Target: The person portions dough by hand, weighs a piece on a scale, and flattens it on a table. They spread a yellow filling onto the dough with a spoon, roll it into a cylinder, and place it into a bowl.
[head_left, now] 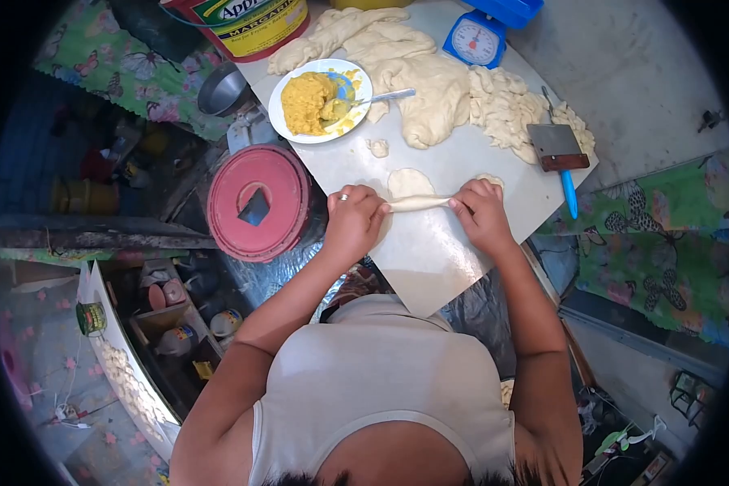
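A thin roll of pale dough (pixel 417 203) stretches between my two hands above the table. My left hand (pixel 355 220), with a ring on one finger, pinches its left end. At the other end my right hand (pixel 482 212) has its fingers closed on the dough. Just behind the roll lies a flat round piece of dough (pixel 405 183), and another piece (pixel 491 180) shows partly behind my right fingers. A small lump (pixel 377 147) sits further back. The white plate (pixel 287 134) holds yellow filling (pixel 306 104) and a spoon (pixel 393 95).
A large dough mass (pixel 429 89) spreads across the back of the table (pixel 429 267). Behind it stands a blue scale (pixel 474 42). Two scrapers, one metal (pixel 555 142), lie at the right edge. A red-lidded bucket (pixel 259 174) and a margarine bucket (pixel 251 28) stand left.
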`<state>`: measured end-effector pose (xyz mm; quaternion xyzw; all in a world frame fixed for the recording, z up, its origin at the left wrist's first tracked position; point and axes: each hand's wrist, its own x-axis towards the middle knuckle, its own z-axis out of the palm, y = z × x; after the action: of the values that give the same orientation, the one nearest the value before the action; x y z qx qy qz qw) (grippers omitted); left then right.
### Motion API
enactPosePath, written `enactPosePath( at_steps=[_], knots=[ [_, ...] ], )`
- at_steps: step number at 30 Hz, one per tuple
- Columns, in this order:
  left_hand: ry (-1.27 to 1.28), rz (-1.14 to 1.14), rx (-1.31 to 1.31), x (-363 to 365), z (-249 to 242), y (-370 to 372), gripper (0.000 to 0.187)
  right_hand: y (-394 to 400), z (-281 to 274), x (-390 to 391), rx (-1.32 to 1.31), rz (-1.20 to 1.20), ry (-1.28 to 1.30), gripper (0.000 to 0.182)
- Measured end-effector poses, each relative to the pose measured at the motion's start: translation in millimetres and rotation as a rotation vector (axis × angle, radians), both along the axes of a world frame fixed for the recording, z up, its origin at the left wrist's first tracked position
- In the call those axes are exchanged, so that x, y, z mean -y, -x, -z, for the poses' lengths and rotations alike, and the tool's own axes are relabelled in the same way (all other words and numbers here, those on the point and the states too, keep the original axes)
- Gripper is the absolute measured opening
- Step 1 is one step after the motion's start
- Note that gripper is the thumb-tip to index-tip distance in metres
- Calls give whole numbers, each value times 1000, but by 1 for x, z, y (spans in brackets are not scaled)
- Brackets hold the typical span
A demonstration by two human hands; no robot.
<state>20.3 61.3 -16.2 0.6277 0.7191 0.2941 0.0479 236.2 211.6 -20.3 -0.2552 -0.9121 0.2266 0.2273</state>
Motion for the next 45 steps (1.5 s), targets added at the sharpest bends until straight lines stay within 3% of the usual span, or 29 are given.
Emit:
enactPosePath(
  at_steps=[2,4,8,10,13,16,23,26,32,35,37,41,43,45],
  knots=[
    [87,-43,75,-3,-7,3,18,4,-2,-1,8,36,45,13],
    [75,-109,0,-8,-10,2,13,15,-5,4,122,144,-91,12],
    [97,-222,-77,-20,-11,5,12,28,-14,6,263,253,-130,7],
    [-13,-108,20,-23,-6,8,13,28,-5,1,14,119,-62,12],
    [-30,7,-53,-18,7,8,13,17,10,-1,65,-22,-106,19],
    [-87,44,-183,-12,-5,4,12,16,-9,7,39,-5,-112,18],
    [-60,31,-116,-18,1,10,12,21,3,-7,-2,30,-26,15],
    [-95,43,-272,-22,4,11,13,22,5,-12,61,13,10,17],
    [-29,11,-270,-23,-15,5,15,33,-13,-2,104,81,-139,19],
    [-50,37,-276,-28,-8,9,19,37,-14,-4,-39,3,-180,23],
    [-69,53,-312,-29,-7,13,18,34,-3,-13,136,-158,112,32],
    [-54,-16,-393,-30,-14,12,16,39,-5,-14,124,-46,7,34],
    [-125,-74,-288,-34,-16,8,19,43,-10,-11,-16,-63,-63,36],
    [-55,32,-291,-36,-5,14,22,46,-13,-13,19,-120,-50,36]
  ],
)
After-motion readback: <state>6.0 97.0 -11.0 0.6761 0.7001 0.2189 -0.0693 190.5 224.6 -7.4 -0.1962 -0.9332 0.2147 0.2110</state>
